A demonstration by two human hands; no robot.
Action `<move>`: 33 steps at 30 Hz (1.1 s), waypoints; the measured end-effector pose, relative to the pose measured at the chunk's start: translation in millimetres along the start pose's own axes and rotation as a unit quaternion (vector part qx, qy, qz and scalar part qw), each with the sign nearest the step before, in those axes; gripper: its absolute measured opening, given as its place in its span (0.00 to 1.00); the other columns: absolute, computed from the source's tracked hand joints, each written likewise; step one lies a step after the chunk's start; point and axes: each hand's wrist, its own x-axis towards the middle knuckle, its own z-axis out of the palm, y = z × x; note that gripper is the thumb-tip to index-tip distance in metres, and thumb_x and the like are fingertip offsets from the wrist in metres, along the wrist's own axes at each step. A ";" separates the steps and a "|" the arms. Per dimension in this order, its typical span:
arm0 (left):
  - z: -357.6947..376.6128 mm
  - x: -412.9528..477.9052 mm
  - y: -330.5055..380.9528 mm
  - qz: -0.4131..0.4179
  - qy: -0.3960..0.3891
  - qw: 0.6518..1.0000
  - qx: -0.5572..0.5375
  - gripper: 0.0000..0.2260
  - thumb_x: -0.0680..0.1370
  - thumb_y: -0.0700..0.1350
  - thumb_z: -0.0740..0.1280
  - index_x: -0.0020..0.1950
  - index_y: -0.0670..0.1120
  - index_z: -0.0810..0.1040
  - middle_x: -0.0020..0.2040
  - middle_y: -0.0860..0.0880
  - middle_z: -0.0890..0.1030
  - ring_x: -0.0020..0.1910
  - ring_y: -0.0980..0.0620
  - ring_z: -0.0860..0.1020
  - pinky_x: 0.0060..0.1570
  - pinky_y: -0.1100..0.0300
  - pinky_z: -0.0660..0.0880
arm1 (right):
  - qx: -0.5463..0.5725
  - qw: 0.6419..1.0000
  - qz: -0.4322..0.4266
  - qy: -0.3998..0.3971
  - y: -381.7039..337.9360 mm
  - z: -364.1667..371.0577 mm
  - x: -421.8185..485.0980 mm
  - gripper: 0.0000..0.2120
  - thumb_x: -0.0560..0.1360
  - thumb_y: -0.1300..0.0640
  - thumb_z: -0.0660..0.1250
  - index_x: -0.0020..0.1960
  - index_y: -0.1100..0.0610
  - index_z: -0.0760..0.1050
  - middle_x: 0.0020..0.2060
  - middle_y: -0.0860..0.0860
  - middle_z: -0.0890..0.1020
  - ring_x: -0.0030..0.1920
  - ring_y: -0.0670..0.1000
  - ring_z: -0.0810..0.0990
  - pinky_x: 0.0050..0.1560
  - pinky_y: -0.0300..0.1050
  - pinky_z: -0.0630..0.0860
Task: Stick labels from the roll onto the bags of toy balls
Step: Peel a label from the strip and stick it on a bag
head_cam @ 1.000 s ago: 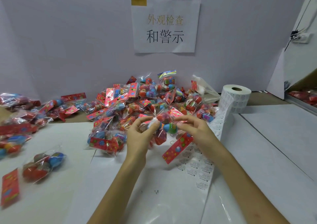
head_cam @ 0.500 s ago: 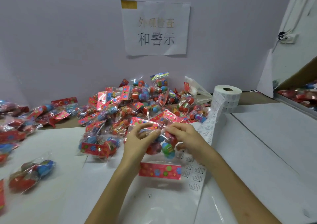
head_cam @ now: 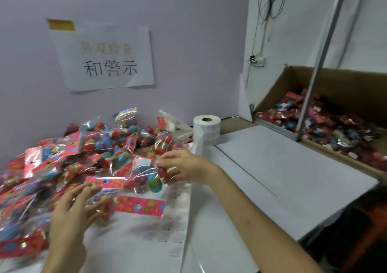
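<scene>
Half a second ago both hands worked one bag between them; now the left hand [head_cam: 71,214] has let go and hangs blurred just above the near edge of the pile [head_cam: 104,141] of bags, palm down, fingers straight and spread, holding nothing. The bag [head_cam: 144,178] has passed wholly to the other side and sits low over the table [head_cam: 272,168], just right of the pile, its balls bunched at the bottom. A small white label [head_cam: 145,163] shows on its clear film near the top, so this bag looks done, and the freed left hand is probably going for the next one. The right hand [head_cam: 184,166] pinches the bag's right edge between thumb and curled fingers, wrist level, forearm coming in from the lower right. Under that hand the strip [head_cam: 178,210] of labels runs down the table from the roll [head_cam: 206,131], which stands upright behind it. The view has swung right since then, bringing in a cardboard box [head_cam: 356,88] heaped with similar bags, well apart from the hands; the labelled bag most likely belongs there.
</scene>
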 end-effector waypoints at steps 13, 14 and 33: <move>4.4 -0.2 3.5 -0.022 -0.032 0.999 -0.005 0.11 0.86 0.43 0.56 0.65 0.43 0.74 0.61 0.42 0.80 0.47 0.41 0.80 0.29 0.62 0.81 | 0.333 0.807 -0.052 0.485 42.2 -150.0 -19.7 0.13 0.82 0.64 0.62 0.66 0.64 0.73 0.57 0.62 0.82 0.46 0.60 0.84 0.50 0.50 0.81; 4.5 -0.1 3.1 -0.023 -0.029 0.999 -0.003 0.11 0.86 0.43 0.57 0.65 0.42 0.74 0.60 0.42 0.80 0.47 0.41 0.80 0.28 0.64 0.80 | 0.325 0.815 -0.043 0.478 49.7 -141.8 -18.2 0.13 0.81 0.64 0.62 0.65 0.64 0.74 0.52 0.61 0.83 0.44 0.59 0.84 0.47 0.48 0.81; 9.0 -8.3 6.7 -0.030 0.027 0.999 0.030 0.08 0.85 0.42 0.62 0.61 0.45 0.80 0.53 0.49 0.85 0.44 0.43 0.85 0.40 0.54 0.79 | -0.388 0.884 -0.170 0.198 9.4 49.0 65.4 0.09 0.78 0.60 0.68 0.57 0.55 0.82 0.49 0.51 0.85 0.49 0.49 0.82 0.54 0.43 0.80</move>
